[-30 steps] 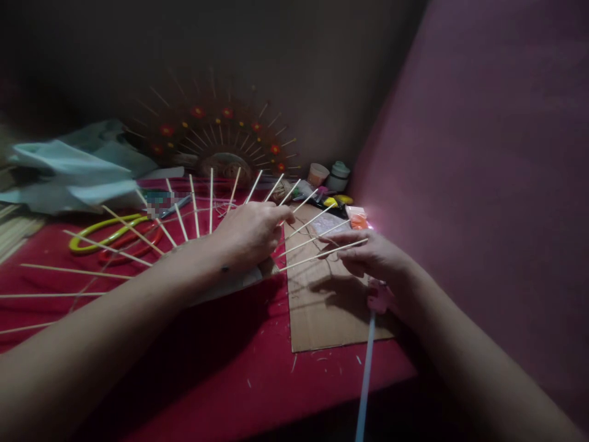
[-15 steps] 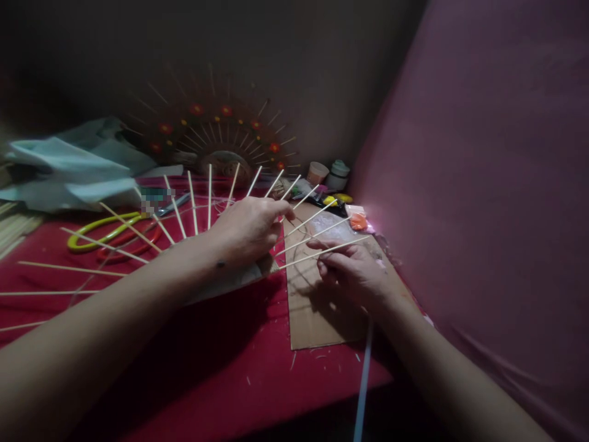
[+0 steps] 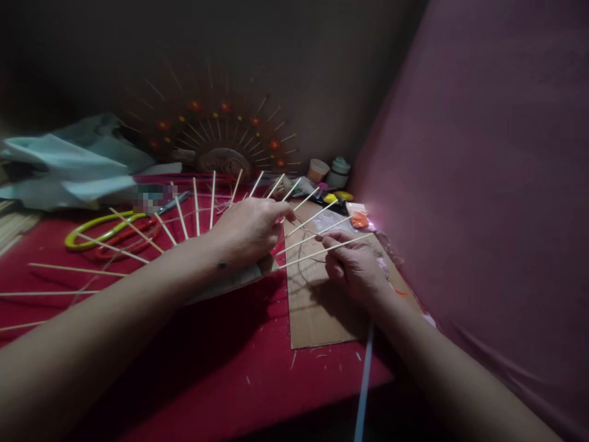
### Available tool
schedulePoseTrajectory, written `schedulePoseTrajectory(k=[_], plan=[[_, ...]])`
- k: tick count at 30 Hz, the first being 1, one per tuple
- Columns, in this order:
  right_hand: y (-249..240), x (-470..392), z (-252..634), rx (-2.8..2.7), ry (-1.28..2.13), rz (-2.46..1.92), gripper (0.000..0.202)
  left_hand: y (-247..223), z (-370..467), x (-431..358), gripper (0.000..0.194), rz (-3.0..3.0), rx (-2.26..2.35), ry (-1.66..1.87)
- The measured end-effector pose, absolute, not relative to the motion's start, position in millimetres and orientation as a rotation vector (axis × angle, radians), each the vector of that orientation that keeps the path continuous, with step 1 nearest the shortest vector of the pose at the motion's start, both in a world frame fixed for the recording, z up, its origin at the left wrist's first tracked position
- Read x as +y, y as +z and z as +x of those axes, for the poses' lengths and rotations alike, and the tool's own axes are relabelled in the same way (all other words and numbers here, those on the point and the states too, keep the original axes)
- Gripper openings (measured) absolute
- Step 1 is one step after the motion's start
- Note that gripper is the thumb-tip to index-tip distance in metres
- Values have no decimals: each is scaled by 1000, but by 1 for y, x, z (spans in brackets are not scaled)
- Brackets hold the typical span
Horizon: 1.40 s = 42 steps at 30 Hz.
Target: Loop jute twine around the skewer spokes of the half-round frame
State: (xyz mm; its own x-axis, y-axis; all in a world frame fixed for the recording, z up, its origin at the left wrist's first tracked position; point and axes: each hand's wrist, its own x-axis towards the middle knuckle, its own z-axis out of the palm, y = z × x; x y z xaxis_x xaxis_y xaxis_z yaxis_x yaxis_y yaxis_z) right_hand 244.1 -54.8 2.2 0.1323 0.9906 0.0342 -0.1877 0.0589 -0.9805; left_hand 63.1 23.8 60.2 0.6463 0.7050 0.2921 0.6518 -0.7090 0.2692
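A half-round frame with thin wooden sticks (image 3: 213, 199) fanning out from its base lies in front of me. My left hand (image 3: 251, 227) is closed over the right part of this frame, its thumb and finger at one end of a thin brown strand of twine (image 3: 306, 227). The strand runs across the right-hand sticks to my right hand (image 3: 354, 264), which pinches it near the rightmost stick (image 3: 340, 244). A loop of the strand hangs below the right fingers. My left hand and forearm hide much of the frame's base.
Under my right hand lies a cardboard sheet (image 3: 313, 319) on the red cloth (image 3: 221, 374). Yellow-handled scissors (image 3: 73, 239) and red handles (image 3: 119, 248) lie left. A finished stick fan with red flowers (image 3: 225, 107), a cup (image 3: 317, 170) and a bottle (image 3: 339, 173) stand behind.
My right hand has shifted slightly right and its fingers have closed into a pinch, with the strand pulled straighter. The frame has tilted a little; my left hand stays nearly in place.
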Motion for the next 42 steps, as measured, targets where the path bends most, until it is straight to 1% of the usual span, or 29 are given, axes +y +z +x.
schedulePoseTrajectory(k=[3,7,17,30,38,42], plan=[[-2,-52,246,-886,1232,-1040,19,60,64,23,37,2720,1132,556],[-6,-51,247,-820,1231,-1028,19,59,65,23,37,2720,1143,553],[-3,-53,243,-942,1366,-966,16,59,64,22,38,2729,1138,527],[-6,-53,246,-865,1490,-929,14,56,64,24,37,2734,1127,551],[-9,-52,245,-828,1473,-1020,19,57,65,24,36,2735,1141,557],[-12,-49,243,-812,1429,-1067,21,58,66,23,37,2720,1170,496]])
